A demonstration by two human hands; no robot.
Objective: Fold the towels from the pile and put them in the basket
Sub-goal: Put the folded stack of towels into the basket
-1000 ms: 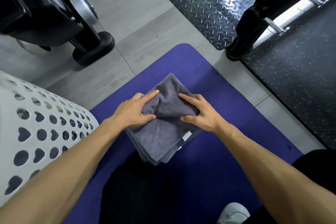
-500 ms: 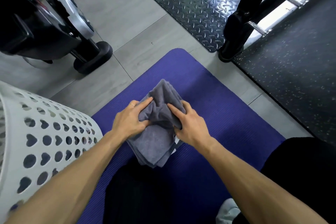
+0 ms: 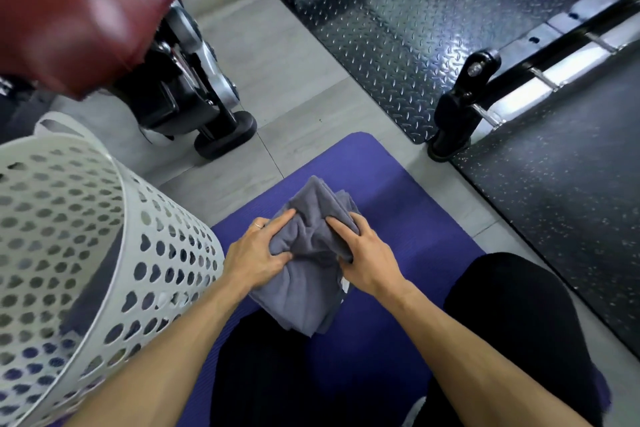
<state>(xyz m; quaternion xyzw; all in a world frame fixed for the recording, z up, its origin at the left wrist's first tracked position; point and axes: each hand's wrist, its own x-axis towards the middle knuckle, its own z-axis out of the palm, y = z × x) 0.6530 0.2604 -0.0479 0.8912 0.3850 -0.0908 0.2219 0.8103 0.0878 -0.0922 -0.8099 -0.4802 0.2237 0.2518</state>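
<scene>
A folded grey towel (image 3: 306, 282) is lifted a little above the purple mat (image 3: 391, 191) in front of my lap. My left hand (image 3: 258, 255) grips its left side, thumb on top and fingers curled under. On the towel's right side, my right hand (image 3: 363, 256) pinches the cloth the same way, and the cloth bunches between the two hands. The white basket (image 3: 104, 246) with heart-shaped holes stands at the left, close to my left forearm. Something dark shows through its holes, but I cannot tell what it is.
Black exercise-machine feet (image 3: 225, 139) stand on the grey tiled floor beyond the basket. A diamond-plate mat (image 3: 398, 28) and a speckled black rubber floor (image 3: 561, 201) with a machine frame (image 3: 457, 114) lie right. A blurred red-brown object (image 3: 86, 3) fills the top left corner.
Both hands squeezed the towel's sides inward and raised it off the mat. My head tilted up and left, so more of the basket and a red-brown object came into view.
</scene>
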